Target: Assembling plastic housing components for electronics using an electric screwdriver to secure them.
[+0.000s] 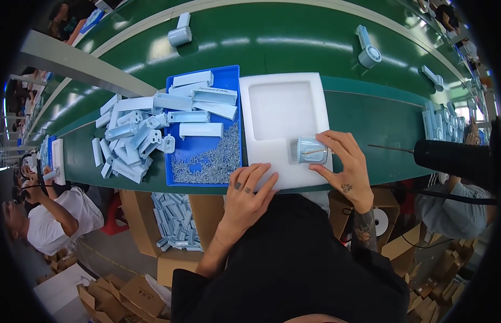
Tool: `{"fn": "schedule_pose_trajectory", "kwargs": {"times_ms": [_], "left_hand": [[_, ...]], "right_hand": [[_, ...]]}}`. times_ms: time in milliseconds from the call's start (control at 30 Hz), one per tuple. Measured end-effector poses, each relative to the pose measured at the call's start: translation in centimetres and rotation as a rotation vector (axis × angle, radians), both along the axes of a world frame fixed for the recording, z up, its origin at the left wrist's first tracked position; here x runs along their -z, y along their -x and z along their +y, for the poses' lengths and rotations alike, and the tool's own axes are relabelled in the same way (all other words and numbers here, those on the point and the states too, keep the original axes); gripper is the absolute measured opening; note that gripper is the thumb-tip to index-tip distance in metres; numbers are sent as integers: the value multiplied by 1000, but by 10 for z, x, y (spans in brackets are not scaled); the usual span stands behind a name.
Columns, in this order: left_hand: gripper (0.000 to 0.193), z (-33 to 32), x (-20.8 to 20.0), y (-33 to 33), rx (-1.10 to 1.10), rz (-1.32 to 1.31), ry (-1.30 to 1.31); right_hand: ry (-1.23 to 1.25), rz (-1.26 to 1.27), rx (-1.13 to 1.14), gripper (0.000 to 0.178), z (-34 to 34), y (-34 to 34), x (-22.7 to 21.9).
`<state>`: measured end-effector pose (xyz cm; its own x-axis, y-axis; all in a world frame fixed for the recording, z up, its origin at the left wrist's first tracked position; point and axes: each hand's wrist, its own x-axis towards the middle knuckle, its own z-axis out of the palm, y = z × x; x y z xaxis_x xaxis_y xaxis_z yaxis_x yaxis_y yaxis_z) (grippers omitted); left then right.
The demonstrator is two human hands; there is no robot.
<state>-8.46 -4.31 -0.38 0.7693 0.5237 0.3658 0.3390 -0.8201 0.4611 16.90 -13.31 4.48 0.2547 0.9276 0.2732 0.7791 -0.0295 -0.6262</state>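
Note:
A light blue round fan housing (313, 149) lies on its side in the notch at the lower edge of a white foam block (272, 159). Thumb and fingers of my right hand (347, 164) grip its right side, and a thin wire runs across it. My left hand (249, 194) rests with fingers spread on the foam's near left corner, holding nothing. Left of the foam, a blue tray (202, 146) holds a heap of small screws (221, 161) and several light blue handle covers (201, 130).
A black electric screwdriver (450, 158) points its bit leftward at the right. Loose blue handle parts (133, 134) are piled left of the tray. Blue fan parts (180, 35) ride on the green conveyor (272, 46) beyond. An open carton (140, 223) of parts stands below. Other people sit both sides.

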Motion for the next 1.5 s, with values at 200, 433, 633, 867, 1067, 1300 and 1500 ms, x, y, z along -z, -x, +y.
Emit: {"fn": "schedule_pose_trajectory", "kwargs": {"times_ms": [200, 433, 633, 867, 1067, 1300, 1500], "left_hand": [[43, 15, -15, 5, 44, -46, 65], [36, 91, -25, 24, -267, 42, -235], [36, 112, -7, 30, -246, 221, -340], [35, 117, 5, 19, -251, 216, -384], [30, 101, -15, 18, -357, -164, -353], [24, 59, -62, -22, -467, -905, 853], [23, 25, -48, -48, -209, -663, 1395]], "right_hand": [[36, -65, -98, 64, 2, 1, -3], [20, -13, -116, 64, 6, 8, 12], [38, -139, -125, 60, 11, 9, 4], [107, -197, -133, 60, 9, 9, -11], [141, -154, -93, 69, 7, 11, -12], [-168, 101, -90, 81, 19, 26, -33], [-117, 464, -243, 71, 28, 37, -27]]}}
